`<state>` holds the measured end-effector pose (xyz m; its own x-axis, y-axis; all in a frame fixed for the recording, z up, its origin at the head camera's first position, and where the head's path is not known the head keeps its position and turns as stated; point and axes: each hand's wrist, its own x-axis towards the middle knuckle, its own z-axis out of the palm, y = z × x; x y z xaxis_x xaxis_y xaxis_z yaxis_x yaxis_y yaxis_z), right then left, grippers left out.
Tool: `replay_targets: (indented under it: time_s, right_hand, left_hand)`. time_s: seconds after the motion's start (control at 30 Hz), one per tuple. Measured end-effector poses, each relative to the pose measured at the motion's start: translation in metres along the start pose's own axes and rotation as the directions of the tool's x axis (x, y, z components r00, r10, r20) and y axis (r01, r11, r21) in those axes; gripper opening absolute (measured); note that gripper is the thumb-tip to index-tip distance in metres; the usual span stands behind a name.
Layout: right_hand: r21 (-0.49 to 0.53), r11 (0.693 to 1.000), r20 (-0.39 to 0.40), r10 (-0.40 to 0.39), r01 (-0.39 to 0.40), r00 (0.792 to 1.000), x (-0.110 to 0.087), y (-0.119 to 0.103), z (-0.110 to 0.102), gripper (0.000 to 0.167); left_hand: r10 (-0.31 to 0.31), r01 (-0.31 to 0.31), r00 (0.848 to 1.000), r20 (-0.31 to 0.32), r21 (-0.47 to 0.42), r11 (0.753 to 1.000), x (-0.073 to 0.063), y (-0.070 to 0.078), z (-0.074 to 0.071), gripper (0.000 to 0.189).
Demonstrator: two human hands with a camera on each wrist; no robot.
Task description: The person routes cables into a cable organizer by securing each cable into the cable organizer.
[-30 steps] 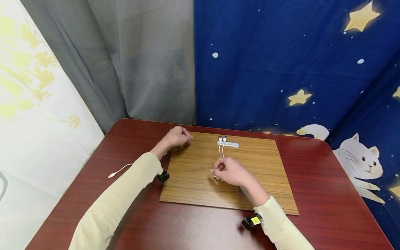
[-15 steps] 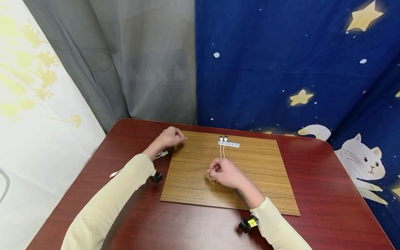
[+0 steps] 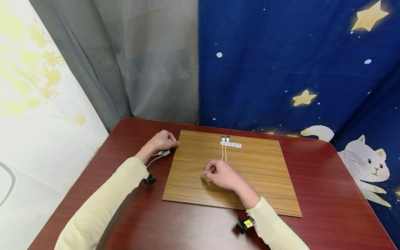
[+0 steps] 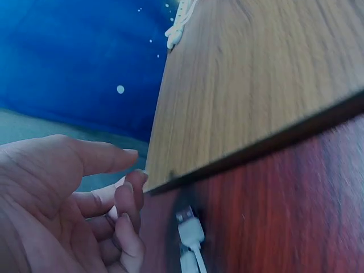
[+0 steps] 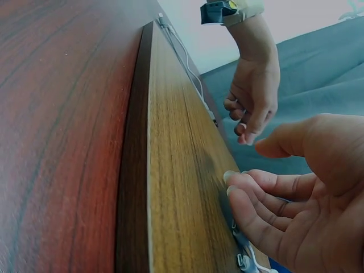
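In the head view my left hand [image 3: 161, 140] hovers beside the board's far left corner, close to two loose white USB cables [image 3: 167, 152] on the table. The left wrist view shows its fingers loosely bent with nothing between them, the USB plug [image 4: 190, 230] lying below. My right hand [image 3: 222, 175] is over the middle of the wooden board [image 3: 193, 166], thumb and fingers apart and holding nothing. Two white cables [image 3: 226, 151] run from a pale cable clip strip [image 3: 235, 144] toward that hand. Small plug ends [image 5: 246, 263] show under it in the right wrist view.
The board lies on a dark red table [image 3: 156, 222]. A blue star-patterned curtain [image 3: 250, 69] and a grey curtain [image 3: 156, 62] hang behind the table's far edge. Black cameras are strapped to both sleeves.
My left hand has moved left off the board toward the loose cables, whose USB ends now show beside it. My right hand has shifted slightly left. The clipped cables stay in the strip.
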<state>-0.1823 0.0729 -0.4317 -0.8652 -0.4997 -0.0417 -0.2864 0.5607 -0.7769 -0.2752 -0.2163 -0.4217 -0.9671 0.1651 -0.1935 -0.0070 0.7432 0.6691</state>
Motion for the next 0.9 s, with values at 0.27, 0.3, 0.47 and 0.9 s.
replay_targets:
  time_s: [0.27, 0.3, 0.47, 0.9]
  right_hand:
    - [-0.017, 1.000, -0.004, -0.005, 0.005, 1.000, 0.000, -0.002, 0.001, 0.011]
    - [-0.015, 1.000, -0.001, -0.007, 0.007, 1.000, 0.000, -0.002, 0.002, 0.011]
    - [-0.012, 1.000, 0.011, -0.025, 0.025, 1.000, 0.001, -0.004, 0.004, 0.011]
    - [-0.041, 0.998, 0.036, -0.046, 0.048, 0.998, 0.008, -0.014, 0.013, 0.013]
  left_hand:
    - [-0.007, 0.007, 1.000, -0.004, 0.148, 0.989, -0.019, -0.015, -0.010, 0.022]
    - [-0.010, 0.011, 1.000, -0.006, 0.159, 0.987, -0.021, -0.017, -0.011, 0.022]
    - [-0.029, 0.026, 1.000, 0.011, 0.190, 0.981, -0.029, -0.021, -0.016, 0.025]
    - [-0.023, 0.017, 0.999, 0.030, 0.195, 0.981, -0.036, -0.029, -0.017, 0.017]
